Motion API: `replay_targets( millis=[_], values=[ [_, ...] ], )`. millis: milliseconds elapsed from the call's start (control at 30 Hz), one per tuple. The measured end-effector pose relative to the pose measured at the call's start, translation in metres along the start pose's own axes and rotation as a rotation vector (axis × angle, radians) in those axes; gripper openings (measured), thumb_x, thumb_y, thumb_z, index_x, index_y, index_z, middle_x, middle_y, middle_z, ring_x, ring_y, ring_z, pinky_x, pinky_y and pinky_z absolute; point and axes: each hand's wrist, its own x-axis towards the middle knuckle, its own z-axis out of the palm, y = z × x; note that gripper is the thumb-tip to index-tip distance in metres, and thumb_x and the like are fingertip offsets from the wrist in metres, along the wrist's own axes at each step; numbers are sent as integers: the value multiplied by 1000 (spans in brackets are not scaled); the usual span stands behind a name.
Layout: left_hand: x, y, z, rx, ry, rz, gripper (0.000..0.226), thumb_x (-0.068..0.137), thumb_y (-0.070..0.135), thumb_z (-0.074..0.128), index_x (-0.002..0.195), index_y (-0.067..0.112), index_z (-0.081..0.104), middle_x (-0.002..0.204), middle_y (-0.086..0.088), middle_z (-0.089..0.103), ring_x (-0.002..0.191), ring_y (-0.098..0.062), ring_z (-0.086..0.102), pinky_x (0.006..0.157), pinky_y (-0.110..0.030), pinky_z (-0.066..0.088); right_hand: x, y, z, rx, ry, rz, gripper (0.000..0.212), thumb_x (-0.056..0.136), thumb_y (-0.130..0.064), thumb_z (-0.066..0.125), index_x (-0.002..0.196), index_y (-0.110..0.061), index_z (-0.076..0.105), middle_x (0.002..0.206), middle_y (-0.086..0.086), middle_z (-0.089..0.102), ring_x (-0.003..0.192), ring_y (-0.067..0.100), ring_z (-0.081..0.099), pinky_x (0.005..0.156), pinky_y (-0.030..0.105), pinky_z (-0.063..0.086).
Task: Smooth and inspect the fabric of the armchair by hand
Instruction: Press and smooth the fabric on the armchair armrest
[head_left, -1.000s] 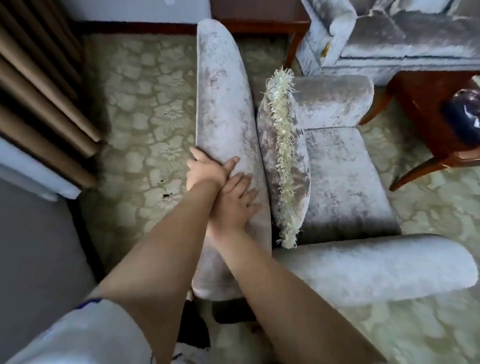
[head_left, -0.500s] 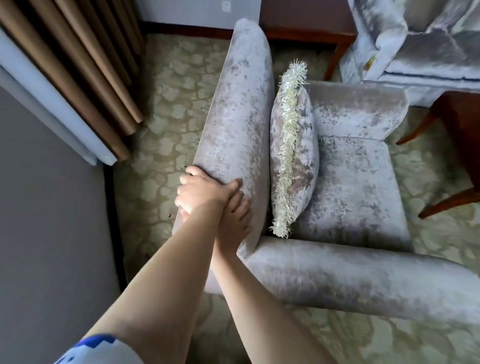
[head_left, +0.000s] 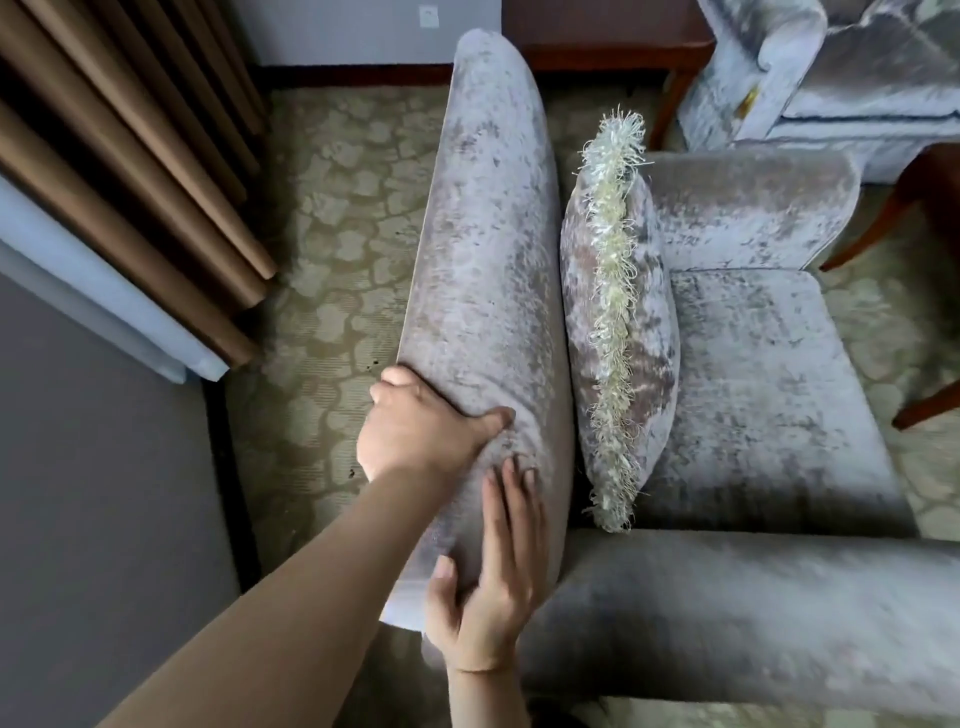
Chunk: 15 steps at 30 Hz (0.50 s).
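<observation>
Patterned carpet (head_left: 332, 270) below; backrest (head_left: 483, 249) of armchair (head_left: 769, 395) stretching away from both hands: left hand (head_left: 415, 431) farther along, curled over its outer edge; right hand (head_left: 493, 582) nearer, flat, fingers straight.

Home sitting room, velvet armchair (head_left: 488, 260), matching sofa (head_left: 831, 73), patterned carpet (head_left: 337, 218), brown curtains (head_left: 119, 156)

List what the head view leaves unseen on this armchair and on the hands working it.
All in the head view:
- Fingertips of the left hand: curled over the rear edge of the backrest, hidden behind it.
- Fabric under the right hand: covered by its palm and fingers.
- Strip of the seat behind the fringed cushion: blocked by it.
- The near armrest: blurred, cut off by the right edge.
</observation>
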Motion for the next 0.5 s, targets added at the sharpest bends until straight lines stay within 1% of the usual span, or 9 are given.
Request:
replay_targets(
  millis=[100, 200, 267, 367, 500],
  values=[
    [10, 1, 2, -6, 35, 51, 110, 38, 89, 56, 108, 8, 32, 103, -9, 48, 91, -31, 60, 60, -31, 39, 6, 7, 7, 48, 41, -48, 65, 93, -47, 31, 115, 5, 62, 128, 19, 59, 127, 36, 50, 94, 58, 45],
    [33, 4, 1, 0, 53, 76, 102, 38, 89, 57, 100, 13, 29, 94, -5, 43, 88, -31, 60, 58, -30, 37, 19, 9, 24, 63, 50, -78, 61, 92, -45, 31, 114, 1, 64, 127, 14, 62, 127, 35, 50, 99, 54, 42],
    [49, 6, -3, 11, 52, 73, 99, 39, 88, 59, 96, 15, 27, 96, -7, 45, 88, -31, 61, 58, -31, 37, 26, 8, 35, 72, 39, -100, 60, 92, -45, 32, 116, -1, 64, 127, 12, 61, 128, 36, 48, 101, 53, 40],
    [62, 5, -10, 21, 34, 50, 100, 41, 86, 61, 102, 13, 31, 105, -10, 49, 95, -32, 60, 61, -35, 38, 30, 5, 49, 86, 12, -103, 61, 93, -46, 30, 119, -1, 62, 131, 11, 59, 131, 37, 45, 102, 55, 38],
    [60, 1, -16, 24, 28, 36, 107, 43, 86, 62, 111, 9, 33, 109, -12, 51, 98, -32, 59, 62, -36, 38, 26, 2, 54, 77, -12, -68, 61, 94, -48, 28, 124, -5, 60, 136, 6, 55, 132, 35, 42, 99, 58, 38]
  ],
)
